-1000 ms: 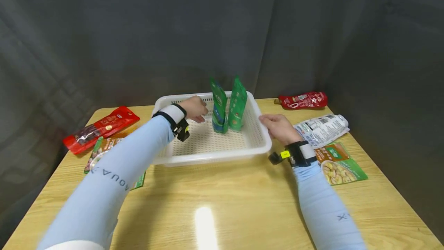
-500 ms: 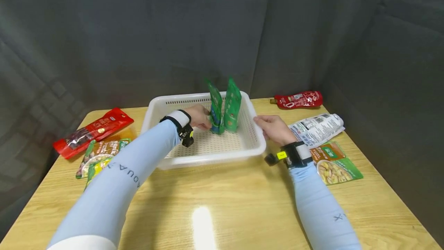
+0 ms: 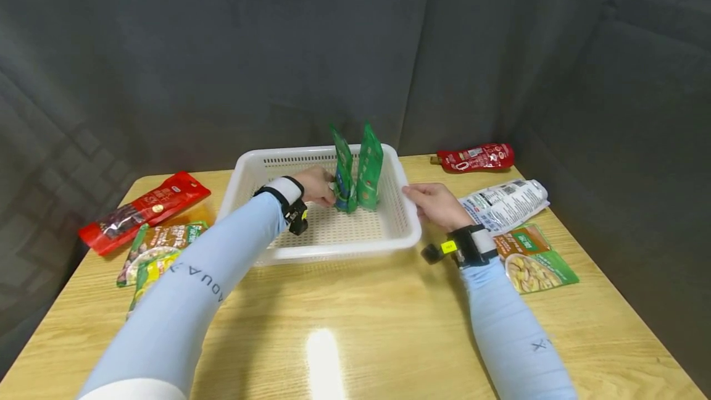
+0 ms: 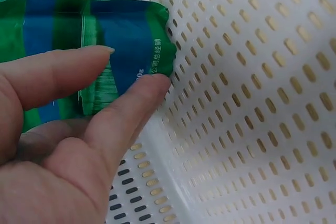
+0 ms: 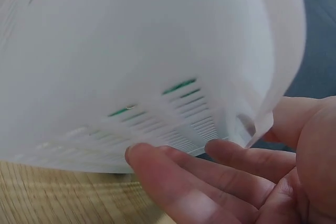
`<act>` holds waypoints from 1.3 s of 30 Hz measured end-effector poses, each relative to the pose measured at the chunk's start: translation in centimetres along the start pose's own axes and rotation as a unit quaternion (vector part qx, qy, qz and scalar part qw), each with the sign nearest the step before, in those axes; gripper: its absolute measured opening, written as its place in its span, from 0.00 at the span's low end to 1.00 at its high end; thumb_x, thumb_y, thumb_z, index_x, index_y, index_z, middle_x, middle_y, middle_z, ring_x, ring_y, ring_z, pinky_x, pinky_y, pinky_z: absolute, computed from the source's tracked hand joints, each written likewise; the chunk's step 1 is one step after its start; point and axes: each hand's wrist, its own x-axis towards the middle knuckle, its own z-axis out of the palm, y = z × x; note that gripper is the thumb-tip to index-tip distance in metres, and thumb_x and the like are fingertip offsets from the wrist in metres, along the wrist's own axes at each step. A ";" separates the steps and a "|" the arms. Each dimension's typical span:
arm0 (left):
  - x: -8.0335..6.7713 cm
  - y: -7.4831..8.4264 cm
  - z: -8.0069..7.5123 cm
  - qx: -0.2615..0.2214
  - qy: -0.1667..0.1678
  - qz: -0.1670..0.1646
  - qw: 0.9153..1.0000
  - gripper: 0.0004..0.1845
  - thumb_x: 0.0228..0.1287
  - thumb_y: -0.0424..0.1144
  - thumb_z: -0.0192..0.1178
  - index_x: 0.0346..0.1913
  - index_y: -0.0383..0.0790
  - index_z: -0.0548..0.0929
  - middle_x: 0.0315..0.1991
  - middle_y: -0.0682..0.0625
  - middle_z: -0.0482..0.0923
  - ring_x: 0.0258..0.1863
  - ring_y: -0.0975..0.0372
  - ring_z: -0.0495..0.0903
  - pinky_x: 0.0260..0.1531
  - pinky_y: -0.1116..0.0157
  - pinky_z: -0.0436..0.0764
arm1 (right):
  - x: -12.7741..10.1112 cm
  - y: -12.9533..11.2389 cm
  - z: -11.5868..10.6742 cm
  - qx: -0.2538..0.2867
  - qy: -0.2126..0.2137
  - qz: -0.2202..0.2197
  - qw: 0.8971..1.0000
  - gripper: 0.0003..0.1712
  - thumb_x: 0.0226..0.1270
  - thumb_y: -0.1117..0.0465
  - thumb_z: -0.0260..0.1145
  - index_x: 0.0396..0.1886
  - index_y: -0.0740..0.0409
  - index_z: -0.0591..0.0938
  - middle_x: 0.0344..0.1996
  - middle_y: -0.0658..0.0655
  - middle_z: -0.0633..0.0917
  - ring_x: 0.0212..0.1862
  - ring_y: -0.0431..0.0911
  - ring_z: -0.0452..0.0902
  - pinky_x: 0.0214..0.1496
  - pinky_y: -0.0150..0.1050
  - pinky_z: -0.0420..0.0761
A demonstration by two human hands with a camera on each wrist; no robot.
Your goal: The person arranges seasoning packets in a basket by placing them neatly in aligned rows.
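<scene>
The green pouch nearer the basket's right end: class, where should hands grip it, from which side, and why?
Probably pinch the green pouch at its thin top, from above: it stands roughly upright, while the green-and-blue pouch and left hand crowd its left side.

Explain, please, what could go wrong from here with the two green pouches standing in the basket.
The left green pouch could topple, since the left hand touches it low and nothing visible braces its top. If pushed sideways, it might knock over the right green pouch, which stands close beside it. The right hand holds the white basket at its right rim, so a tug there might unsettle both pouches.
</scene>
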 end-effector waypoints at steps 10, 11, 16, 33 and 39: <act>-3.2 1.2 -0.8 0.076 0.025 0.024 0.997 0.38 0.59 0.20 0.57 0.72 0.20 0.55 0.66 0.29 0.65 0.38 0.59 0.79 0.41 0.66 0.82 | -1.0 -0.3 -1.7 -0.004 0.010 -0.025 1.000 0.31 0.77 0.51 0.58 0.68 0.69 0.72 0.54 0.72 0.81 0.44 0.55 0.85 0.48 0.49 0.84; -3.9 1.5 -1.1 0.086 0.018 0.035 0.996 0.37 0.61 0.22 0.57 0.73 0.21 0.56 0.66 0.29 0.66 0.43 0.57 0.81 0.44 0.65 0.82 | -1.3 -0.2 -2.7 -0.021 0.015 -0.036 0.999 0.29 0.77 0.53 0.58 0.67 0.69 0.72 0.53 0.72 0.81 0.45 0.58 0.85 0.48 0.49 0.84; -8.8 2.5 -2.7 0.168 0.021 0.109 0.980 0.30 0.71 0.32 0.56 0.72 0.26 0.62 0.66 0.33 0.69 0.62 0.48 0.75 0.57 0.55 0.78 | -3.4 0.4 -8.4 -0.228 0.067 -0.076 0.968 0.25 0.75 0.57 0.61 0.64 0.68 0.75 0.52 0.71 0.82 0.46 0.63 0.83 0.45 0.49 0.85; -19.0 -6.5 -4.1 0.187 0.222 0.099 0.952 0.42 0.71 0.35 0.58 0.77 0.28 0.45 0.72 0.27 0.55 0.62 0.34 0.68 0.48 0.41 0.78 | -11.0 7.7 -16.6 -0.479 0.024 0.034 0.877 0.29 0.67 0.55 0.67 0.55 0.77 0.78 0.42 0.76 0.82 0.40 0.63 0.81 0.35 0.55 0.81; -19.2 -8.8 -3.6 0.145 0.186 0.085 0.968 0.43 0.75 0.42 0.55 0.78 0.31 0.39 0.72 0.28 0.57 0.58 0.38 0.73 0.48 0.43 0.80 | -12.8 9.8 -17.2 -0.493 0.069 0.059 0.865 0.39 0.62 0.49 0.70 0.55 0.82 0.74 0.43 0.80 0.80 0.39 0.70 0.79 0.34 0.59 0.79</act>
